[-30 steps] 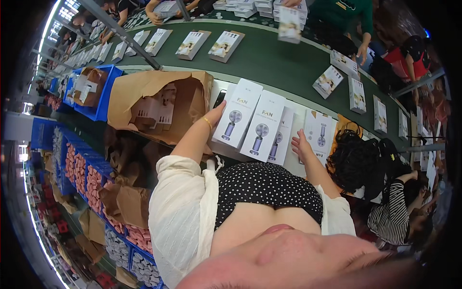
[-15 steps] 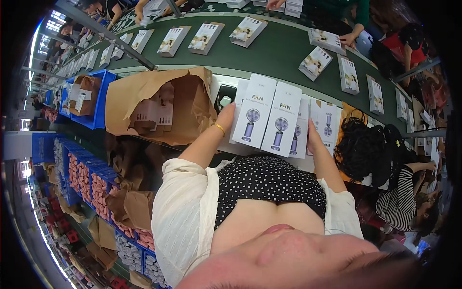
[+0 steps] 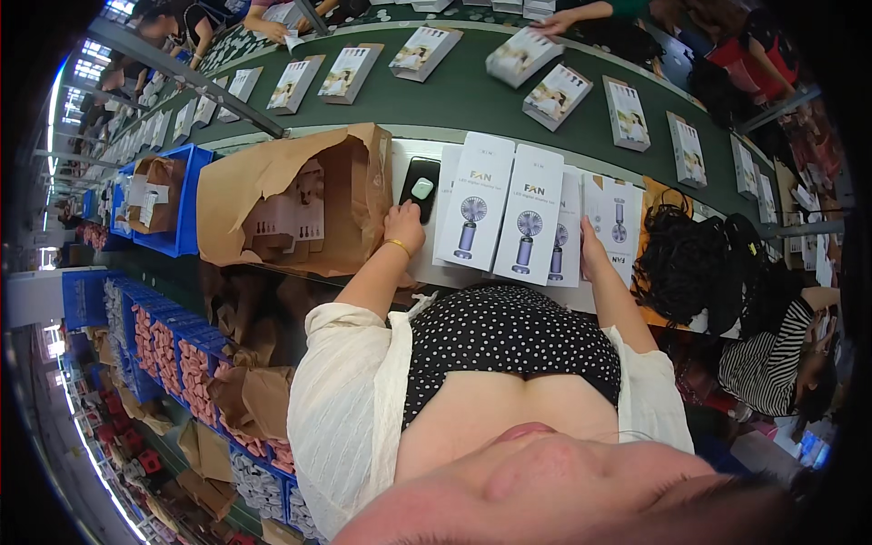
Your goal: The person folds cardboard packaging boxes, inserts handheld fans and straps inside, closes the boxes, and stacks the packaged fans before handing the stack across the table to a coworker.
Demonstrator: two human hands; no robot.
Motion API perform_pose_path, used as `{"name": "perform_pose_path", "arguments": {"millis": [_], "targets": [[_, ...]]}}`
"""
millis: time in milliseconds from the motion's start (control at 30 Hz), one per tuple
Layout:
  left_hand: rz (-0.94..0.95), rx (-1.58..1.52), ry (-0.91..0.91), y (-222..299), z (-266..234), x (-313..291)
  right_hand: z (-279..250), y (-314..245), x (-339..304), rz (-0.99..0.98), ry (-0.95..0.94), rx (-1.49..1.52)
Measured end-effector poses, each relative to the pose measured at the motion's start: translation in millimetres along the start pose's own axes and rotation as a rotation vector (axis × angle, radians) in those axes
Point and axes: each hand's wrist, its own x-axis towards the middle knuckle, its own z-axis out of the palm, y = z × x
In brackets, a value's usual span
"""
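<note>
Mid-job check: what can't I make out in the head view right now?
All in the head view:
- Lower-left corner of the dark phone-like slab: behind the left hand.
- Left part of the rightmost upright fan box: behind the middle box.
- Full contents of the brown carton: behind its torn paper front.
- Box at a co-worker's hand: print blurred.

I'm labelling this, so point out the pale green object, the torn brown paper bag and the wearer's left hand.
Pale green object [image 3: 422,188]: head view, middle of its top.
Torn brown paper bag [image 3: 221,204]: head view, its left side.
Left hand [image 3: 406,225]: head view, its back.
</note>
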Motion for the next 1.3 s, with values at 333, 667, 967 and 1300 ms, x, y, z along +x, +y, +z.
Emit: {"name": "perform_pose_path", "arguments": {"millis": [333, 667, 967, 1300], "targets": [[0.029, -0.159, 0.055, -1, 6, 4, -7, 11, 3, 0.034, 0.030, -0.001], [-0.203, -1.137, -0.069, 10, 54, 14, 17, -13, -12, -0.027, -0.011, -0.040], [0.047, -0.883, 0.187, 16, 27, 2, 9, -9, -11, -0.032, 0.029, -0.047], [-0.221, -1.099, -0.086, 40, 6, -13, 21, -24, -18, -0.029, 0.076, -0.064]]}}
